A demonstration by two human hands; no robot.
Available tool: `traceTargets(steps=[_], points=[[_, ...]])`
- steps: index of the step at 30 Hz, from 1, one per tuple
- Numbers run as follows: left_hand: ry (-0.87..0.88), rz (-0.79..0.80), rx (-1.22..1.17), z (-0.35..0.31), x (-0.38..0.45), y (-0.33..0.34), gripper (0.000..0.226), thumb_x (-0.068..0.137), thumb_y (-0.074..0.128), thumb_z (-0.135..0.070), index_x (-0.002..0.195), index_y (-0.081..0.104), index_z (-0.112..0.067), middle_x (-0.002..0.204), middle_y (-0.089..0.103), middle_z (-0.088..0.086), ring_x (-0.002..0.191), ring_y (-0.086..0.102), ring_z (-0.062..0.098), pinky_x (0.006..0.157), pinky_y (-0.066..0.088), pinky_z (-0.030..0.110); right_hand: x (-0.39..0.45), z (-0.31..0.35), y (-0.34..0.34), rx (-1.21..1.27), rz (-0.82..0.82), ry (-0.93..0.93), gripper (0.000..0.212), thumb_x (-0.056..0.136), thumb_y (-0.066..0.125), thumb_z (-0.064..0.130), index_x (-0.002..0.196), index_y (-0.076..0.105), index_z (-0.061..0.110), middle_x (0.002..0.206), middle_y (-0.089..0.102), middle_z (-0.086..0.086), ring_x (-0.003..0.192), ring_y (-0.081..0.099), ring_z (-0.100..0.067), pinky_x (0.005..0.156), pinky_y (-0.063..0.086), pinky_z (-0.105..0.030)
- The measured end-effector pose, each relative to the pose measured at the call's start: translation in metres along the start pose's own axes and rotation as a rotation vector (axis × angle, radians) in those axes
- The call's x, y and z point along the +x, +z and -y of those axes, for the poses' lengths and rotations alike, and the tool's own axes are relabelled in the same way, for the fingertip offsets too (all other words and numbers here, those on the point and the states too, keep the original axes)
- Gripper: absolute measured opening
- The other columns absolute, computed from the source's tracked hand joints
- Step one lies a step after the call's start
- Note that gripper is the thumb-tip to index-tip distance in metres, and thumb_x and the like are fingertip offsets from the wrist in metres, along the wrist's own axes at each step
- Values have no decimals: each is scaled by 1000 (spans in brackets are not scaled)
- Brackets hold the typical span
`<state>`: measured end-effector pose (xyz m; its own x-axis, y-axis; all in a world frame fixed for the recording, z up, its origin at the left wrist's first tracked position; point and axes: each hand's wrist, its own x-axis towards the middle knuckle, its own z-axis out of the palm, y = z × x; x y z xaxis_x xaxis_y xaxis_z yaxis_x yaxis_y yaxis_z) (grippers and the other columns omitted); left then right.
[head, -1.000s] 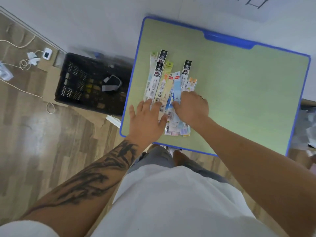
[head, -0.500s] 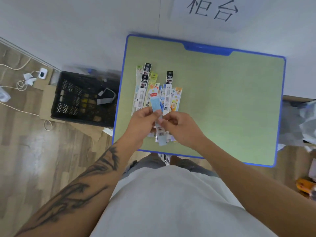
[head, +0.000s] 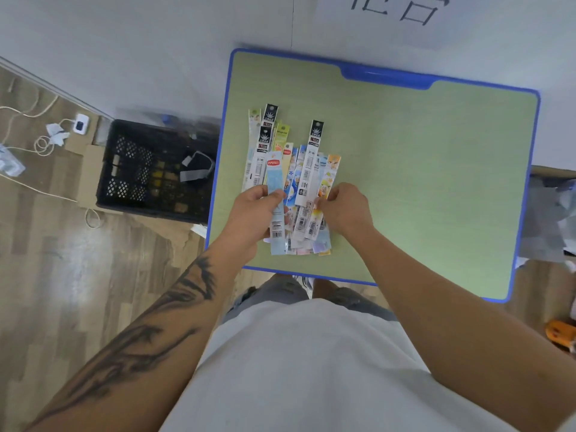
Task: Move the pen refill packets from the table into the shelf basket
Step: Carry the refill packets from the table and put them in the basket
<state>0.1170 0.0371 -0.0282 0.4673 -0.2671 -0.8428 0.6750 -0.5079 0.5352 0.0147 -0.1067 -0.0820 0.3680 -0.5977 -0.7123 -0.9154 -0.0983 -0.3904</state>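
Several long, narrow pen refill packets (head: 290,169) lie fanned out on the left part of a green table with a blue rim (head: 430,169). My left hand (head: 254,215) grips a light blue packet with a red label (head: 275,182), lifted slightly over the pile. My right hand (head: 344,210) pinches a packet with an orange cartoon print (head: 327,177) at the pile's right side. Left of the table, on the floor, stands a black plastic basket (head: 124,169).
The table stands against a white wall with a printed sign (head: 399,10). White cables and a plug (head: 62,129) lie on the wooden floor at the left. Crumpled plastic (head: 558,213) sits right of the table, and an orange slipper (head: 559,333) lies lower right.
My hands lay flat on the pile, then came together on one light blue packet. Now they have parted: the left keeps the blue packet and the right has taken an orange one.
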Motion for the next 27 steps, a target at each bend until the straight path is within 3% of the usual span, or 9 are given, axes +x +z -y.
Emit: traceTargets(steps=[5,8,10,12,15,20,22,24,27], points=[[14,29,23,-8,-1,4,10,105,61,-22,105,70,-18,90,70,7,68,68,21,70,64,43,-17,4,-19,261,-27,-10,35,98,66,23,71,45,17,63,48,0,56,46,-17,61,40,-30],[41,31,46,-11,1,7,11,104,62,-23,105,72,-18,97,73,12,77,69,26,78,63,50,-41,19,-36,403,65,-80,27,96,72,22,76,57,12,66,56,-2,57,53,-15,54,44,-24],[39,68,3,-13,0,10,13,103,63,-25,104,72,-16,92,72,7,75,69,24,74,64,44,-57,30,-39,425,107,-141,22,96,73,21,80,64,10,67,62,-2,55,55,-12,50,43,-18],[11,145,-102,-15,-6,13,16,103,63,-26,104,70,-11,85,72,4,67,69,17,63,60,32,-66,36,-33,424,147,-177,17,97,72,22,87,70,8,73,70,-7,57,58,-12,57,49,-25],[5,206,-129,-10,-10,14,20,101,66,-21,113,70,-6,96,77,11,75,73,19,68,60,31,-72,36,-23,361,154,-222,18,98,68,25,91,76,11,83,77,-8,70,68,-28,70,56,-40],[29,63,-93,0,-2,11,8,101,66,-17,105,73,-14,91,78,7,76,72,21,71,58,36,-53,14,-17,337,24,-155,12,98,67,26,89,74,22,78,72,14,70,66,-5,67,52,-26],[42,63,-81,0,2,8,8,102,65,-17,105,72,-17,85,77,4,75,72,22,75,59,38,-37,-1,-11,221,-117,-96,7,97,65,28,99,69,23,97,72,7,89,69,-16,80,55,-35],[53,95,-58,2,5,5,9,103,63,-17,108,70,-17,79,75,2,71,72,23,75,61,39,-25,-15,-4,11,-180,-31,25,97,64,34,117,63,19,113,66,-3,105,64,-27,89,52,-40],[64,133,13,5,7,4,9,104,62,-21,108,70,-20,75,74,-2,64,71,22,65,60,34,-14,-24,2,-152,-228,36,27,96,63,34,116,58,16,113,64,-9,106,62,-35,90,53,-46]])
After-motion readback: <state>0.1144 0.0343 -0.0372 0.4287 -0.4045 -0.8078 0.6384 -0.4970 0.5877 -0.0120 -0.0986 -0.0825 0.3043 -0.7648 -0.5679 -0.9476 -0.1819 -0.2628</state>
